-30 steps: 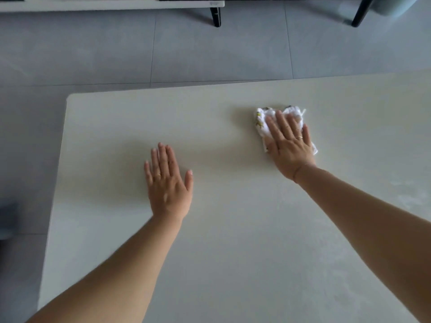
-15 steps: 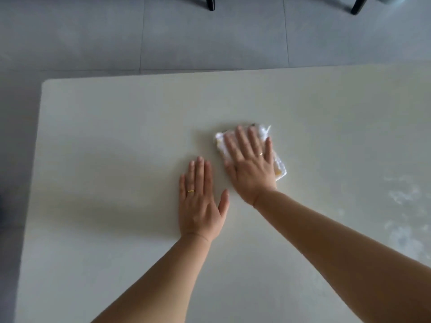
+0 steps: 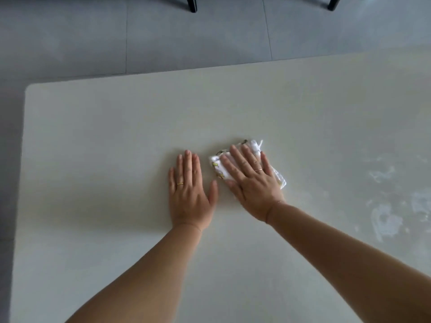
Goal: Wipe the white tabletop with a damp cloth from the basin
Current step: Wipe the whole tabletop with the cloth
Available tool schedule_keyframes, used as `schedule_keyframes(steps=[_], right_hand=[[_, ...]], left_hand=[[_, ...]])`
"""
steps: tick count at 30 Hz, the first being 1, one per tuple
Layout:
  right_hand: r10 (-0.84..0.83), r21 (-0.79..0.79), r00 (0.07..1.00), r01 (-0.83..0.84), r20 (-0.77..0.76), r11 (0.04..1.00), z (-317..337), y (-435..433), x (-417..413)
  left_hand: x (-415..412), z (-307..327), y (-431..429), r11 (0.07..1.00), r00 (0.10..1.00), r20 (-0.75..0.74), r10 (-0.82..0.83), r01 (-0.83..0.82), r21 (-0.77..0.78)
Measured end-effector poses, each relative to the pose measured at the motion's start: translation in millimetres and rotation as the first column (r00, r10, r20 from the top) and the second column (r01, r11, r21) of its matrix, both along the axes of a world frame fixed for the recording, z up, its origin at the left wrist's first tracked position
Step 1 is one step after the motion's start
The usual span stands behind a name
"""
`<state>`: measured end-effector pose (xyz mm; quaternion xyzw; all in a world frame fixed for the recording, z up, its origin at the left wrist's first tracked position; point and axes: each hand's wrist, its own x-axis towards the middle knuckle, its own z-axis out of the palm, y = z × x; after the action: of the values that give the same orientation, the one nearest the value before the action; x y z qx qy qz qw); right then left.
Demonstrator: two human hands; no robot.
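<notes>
A white tabletop (image 3: 105, 148) fills most of the head view. My right hand (image 3: 254, 183) lies flat, fingers spread, pressing a folded white cloth (image 3: 255, 145) with small yellow and dark prints onto the table near its middle. Most of the cloth is hidden under the palm; its edges stick out past the fingertips and on both sides. My left hand (image 3: 190, 190) rests flat on the bare table just left of the cloth, fingers together, holding nothing. No basin is in view.
Pale wet smears (image 3: 384, 215) mark the tabletop at the right. The table's left edge and rounded far-left corner (image 3: 29, 88) border grey floor tiles (image 3: 186, 43). Two dark furniture legs (image 3: 191, 4) stand on the floor at the top.
My right hand has slid the cloth leftward and toward me, ending beside my left hand. The left hand has stayed flat on the table while the view shifted.
</notes>
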<state>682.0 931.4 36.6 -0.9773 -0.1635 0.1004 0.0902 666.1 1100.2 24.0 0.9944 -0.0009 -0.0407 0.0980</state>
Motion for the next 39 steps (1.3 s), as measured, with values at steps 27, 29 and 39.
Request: schedule_keyframes(steps=[27, 29, 39], right_hand=[[-0.124, -0.036, 0.992, 0.123, -0.031, 0.992, 0, -18, -130], [-0.225, -0.057, 0.974, 0.224, -0.015, 0.973, 1, -60, -123], [-0.117, -0.035, 0.993, 0.117, 0.005, 0.993, 0, -24, -176]], left_hand=[[-128, 5, -25, 0.99, 0.991, -0.023, -0.133, 0.132, -0.043], [-129, 5, -25, 0.989, 0.99, -0.027, -0.139, 0.137, -0.052], [-130, 4, -26, 0.989, 0.99, -0.024, -0.139, 0.138, -0.044]])
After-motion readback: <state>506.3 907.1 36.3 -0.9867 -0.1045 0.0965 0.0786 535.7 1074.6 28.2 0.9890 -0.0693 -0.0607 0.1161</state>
